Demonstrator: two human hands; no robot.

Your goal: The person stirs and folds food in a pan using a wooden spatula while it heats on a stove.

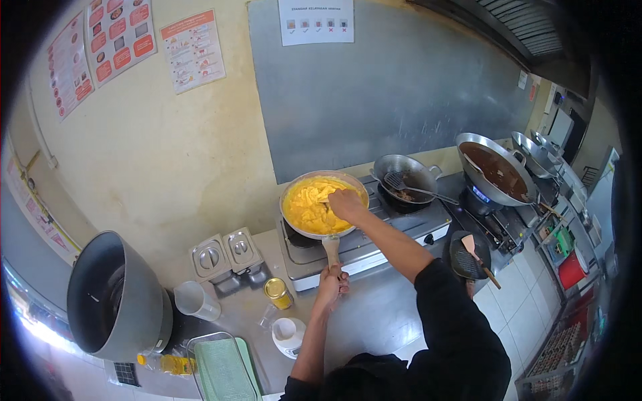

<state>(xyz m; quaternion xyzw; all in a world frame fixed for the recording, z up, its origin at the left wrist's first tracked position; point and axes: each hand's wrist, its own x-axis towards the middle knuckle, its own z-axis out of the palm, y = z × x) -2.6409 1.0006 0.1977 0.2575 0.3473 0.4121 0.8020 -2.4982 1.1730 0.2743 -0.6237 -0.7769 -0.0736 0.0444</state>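
My left hand (331, 284) is closed around the pale handle (331, 248) of a frying pan (362, 186). The pan sits on the left burner of a two-burner gas stove (371, 245). Soft yellow scrambled egg (305, 204) fills the pan, with folded curds near its middle. Over the right part of the egg, my right hand (347, 204) is closed on a utensil. Only a small piece of that utensil shows, so its kind cannot be told.
On the right burner stands a wok (388, 165) holding a slotted turner (416, 189). Beyond it, a large wok (464, 140) holds brown liquid. A yellow can (278, 293), a white kitchen scale (288, 337), a plastic jug (198, 302) and lidded steel containers (209, 258) stand left of my left arm.
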